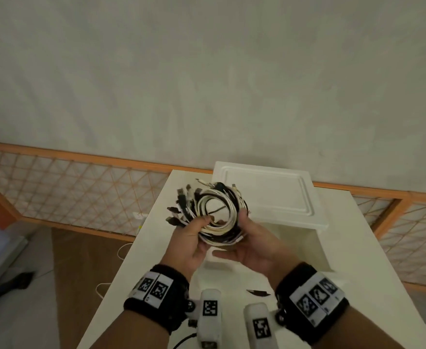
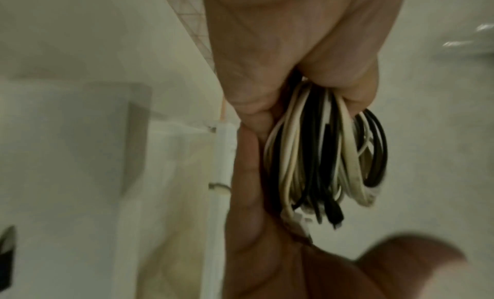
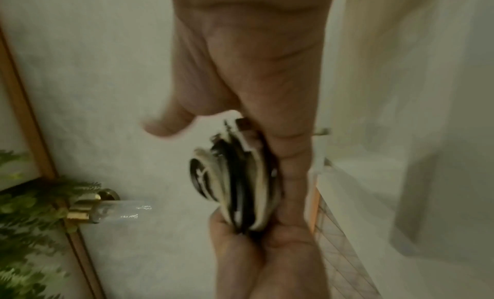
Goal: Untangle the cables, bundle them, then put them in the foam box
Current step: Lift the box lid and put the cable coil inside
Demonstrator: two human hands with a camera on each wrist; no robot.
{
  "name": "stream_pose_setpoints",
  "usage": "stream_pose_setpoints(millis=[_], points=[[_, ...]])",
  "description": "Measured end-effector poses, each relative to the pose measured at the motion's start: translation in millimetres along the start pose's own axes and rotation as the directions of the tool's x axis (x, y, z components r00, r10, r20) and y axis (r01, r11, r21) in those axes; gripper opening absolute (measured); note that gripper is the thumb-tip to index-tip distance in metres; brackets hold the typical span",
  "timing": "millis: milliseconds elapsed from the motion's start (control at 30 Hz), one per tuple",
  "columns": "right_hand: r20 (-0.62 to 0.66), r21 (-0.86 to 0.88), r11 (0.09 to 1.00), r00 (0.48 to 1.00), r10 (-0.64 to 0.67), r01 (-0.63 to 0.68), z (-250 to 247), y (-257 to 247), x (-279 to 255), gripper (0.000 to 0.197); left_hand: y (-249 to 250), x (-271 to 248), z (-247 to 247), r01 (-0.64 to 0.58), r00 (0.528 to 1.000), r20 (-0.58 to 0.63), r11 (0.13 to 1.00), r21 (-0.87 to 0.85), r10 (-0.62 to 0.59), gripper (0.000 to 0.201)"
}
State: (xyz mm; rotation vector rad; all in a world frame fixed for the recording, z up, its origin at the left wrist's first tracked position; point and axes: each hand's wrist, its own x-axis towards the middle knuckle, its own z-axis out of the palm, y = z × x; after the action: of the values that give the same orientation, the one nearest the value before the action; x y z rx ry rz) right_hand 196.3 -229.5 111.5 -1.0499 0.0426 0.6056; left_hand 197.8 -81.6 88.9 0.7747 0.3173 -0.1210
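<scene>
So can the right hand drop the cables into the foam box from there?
Probably yes. The right hand holds the cable bundle with the left hand, beside the foam box, whose opening looks uncovered.

head cam looks forward and down from above at the white table (image 1: 373, 248), mid range. each wrist cam looks along its palm, very near, blurred. all three share the cable coil (image 1: 217, 215) (image 2: 320, 155) (image 3: 235, 187).
</scene>
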Motion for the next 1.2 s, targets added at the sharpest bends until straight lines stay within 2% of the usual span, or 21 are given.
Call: stream_pose_setpoints(millis=[100,233,400,533,667,833,867,900,933,967,1000,1067,1100,1200], points=[[-0.169,-0.001,0.999,0.985,0.044,-0.045,-8,-6,11,0.055,-14,11,0,0.094,0.995,-0.034,0.993,0.072,-0.092,0.036],[-0.302,-0.113,0.990,0.952,0.043,-0.080,-26,-5,23,0.054,-27,24,0,0.217,0.975,-0.073,0.967,0.135,-0.209,0.026],[-0.389,-0.299,0.942,0.921,0.026,-0.153,-47,-9,35,0.035,-37,36,-2,0.326,0.944,-0.129,0.926,0.193,-0.305,0.021],[-0.358,-0.494,0.836,0.932,0.054,-0.238,-62,-14,46,0.031,-40,42,-3,0.362,0.928,-0.176,0.906,0.217,-0.329,0.010],[-0.307,-0.564,0.768,0.940,0.146,-0.304,-70,-18,54,0.028,-40,43,-4,0.317,0.946,-0.147,0.921,0.224,-0.290,0.018],[-0.253,-0.661,0.677,0.946,0.204,-0.323,-79,-21,61,0.027,-37,44,-13,0.249,0.968,-0.117,0.919,0.304,-0.223,0.022],[-0.249,-0.693,0.643,0.945,0.210,-0.326,-82,-22,61,0.029,-36,46,-17,0.218,0.975,-0.119,0.913,0.346,-0.188,0.032],[-0.250,-0.725,0.604,0.944,0.215,-0.330,-84,-22,61,0.031,-35,49,-21,0.178,0.983,-0.125,0.889,0.423,-0.138,0.053],[-0.249,-0.754,0.567,0.943,0.219,-0.331,-86,-23,62,0.033,-34,51,-24,0.143,0.988,-0.128,0.832,0.537,-0.087,0.079],[-0.247,-0.778,0.534,0.943,0.224,-0.330,-87,-24,62,0.035,-33,51,-27,0.109,0.991,-0.133,0.737,0.667,-0.026,0.100],[-0.242,-0.799,0.504,0.943,0.229,-0.327,-89,-24,63,0.038,-33,50,-27,0.074,0.991,-0.125,0.621,0.781,0.038,0.112],[-0.240,-0.849,0.422,0.943,0.232,-0.320,-91,-24,66,0.039,-33,44,-24,-0.020,0.991,-0.033,0.395,0.919,0.128,0.112],[-0.247,-0.881,0.353,0.942,0.227,-0.316,-92,-24,67,0.036,-34,42,-25,-0.054,0.990,0.018,0.251,0.967,0.143,0.109],[-0.247,-0.957,0.102,0.946,0.211,-0.272,-98,-27,73,0.022,-36,41,-30,-0.100,0.987,0.132,-0.279,0.955,0.097,0.098]])
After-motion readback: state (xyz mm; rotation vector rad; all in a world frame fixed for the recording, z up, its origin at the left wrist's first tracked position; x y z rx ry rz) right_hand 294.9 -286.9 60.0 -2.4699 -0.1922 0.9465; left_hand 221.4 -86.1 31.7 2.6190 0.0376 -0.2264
